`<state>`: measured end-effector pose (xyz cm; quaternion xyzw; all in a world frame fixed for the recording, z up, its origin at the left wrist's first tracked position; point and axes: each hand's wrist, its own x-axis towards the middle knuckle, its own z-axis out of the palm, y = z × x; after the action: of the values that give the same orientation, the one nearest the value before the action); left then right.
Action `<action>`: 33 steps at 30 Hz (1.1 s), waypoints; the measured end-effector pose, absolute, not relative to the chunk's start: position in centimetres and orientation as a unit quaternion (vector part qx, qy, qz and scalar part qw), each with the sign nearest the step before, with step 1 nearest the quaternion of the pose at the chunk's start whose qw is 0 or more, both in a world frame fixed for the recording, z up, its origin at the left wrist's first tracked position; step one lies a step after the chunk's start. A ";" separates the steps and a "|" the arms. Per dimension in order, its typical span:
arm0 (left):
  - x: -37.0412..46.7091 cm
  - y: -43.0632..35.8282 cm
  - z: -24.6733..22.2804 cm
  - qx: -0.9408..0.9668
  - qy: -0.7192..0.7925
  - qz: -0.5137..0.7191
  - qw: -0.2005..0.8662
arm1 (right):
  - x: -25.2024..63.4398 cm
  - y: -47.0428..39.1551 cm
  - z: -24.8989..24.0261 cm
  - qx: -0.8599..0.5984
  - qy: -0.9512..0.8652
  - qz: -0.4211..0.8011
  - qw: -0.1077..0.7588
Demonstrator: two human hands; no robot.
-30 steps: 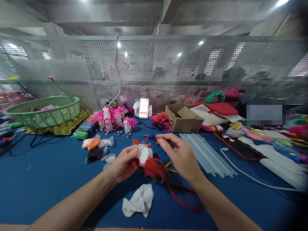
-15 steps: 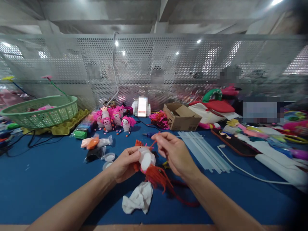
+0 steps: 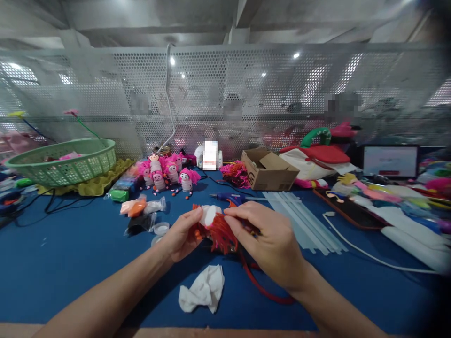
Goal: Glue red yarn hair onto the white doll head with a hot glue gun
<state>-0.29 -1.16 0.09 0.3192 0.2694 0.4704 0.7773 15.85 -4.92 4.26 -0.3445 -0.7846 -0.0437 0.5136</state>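
Observation:
My left hand (image 3: 185, 232) is closed around a small doll (image 3: 210, 217) with a white rounded top and red-orange yarn hair (image 3: 222, 234) hanging down its right side. At the edge of that hair, my right hand (image 3: 269, 239) pinches the red yarn between thumb and forefinger. Just beyond my hands lies a blue glue gun (image 3: 230, 197) with an orange trigger. A crumpled white tissue (image 3: 204, 288) rests on the blue table nearer to me. Red cord (image 3: 262, 288) trails under my right wrist.
Several pink-haired dolls (image 3: 171, 173) stand at the back. Left are a green basket (image 3: 63, 164) and bagged clay (image 3: 136, 206). A cardboard box (image 3: 271, 176), pale glue sticks (image 3: 299, 220) and a white cable (image 3: 373, 260) lie right, before a perforated metal screen (image 3: 204, 94).
The doll has been turned, and its hair now hangs higher, beside the white top. My right hand has come down and closer to it. The view has shifted slightly.

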 end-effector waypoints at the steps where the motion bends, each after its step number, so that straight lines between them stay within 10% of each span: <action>1: -0.3 -1.1 0.1 0.323 0.266 0.468 0.779 | 15.9 -4.9 4.2 -0.346 -0.787 -0.051 0.508; 33: -0.3 -1.1 0.0 0.315 0.263 0.471 0.781 | 15.7 -5.1 4.1 -0.323 -0.810 -0.129 0.473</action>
<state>-0.31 -1.07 -0.02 0.3145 0.2627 0.4706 0.7814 15.70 -5.05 4.07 -0.3226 -0.8097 -0.1286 0.4730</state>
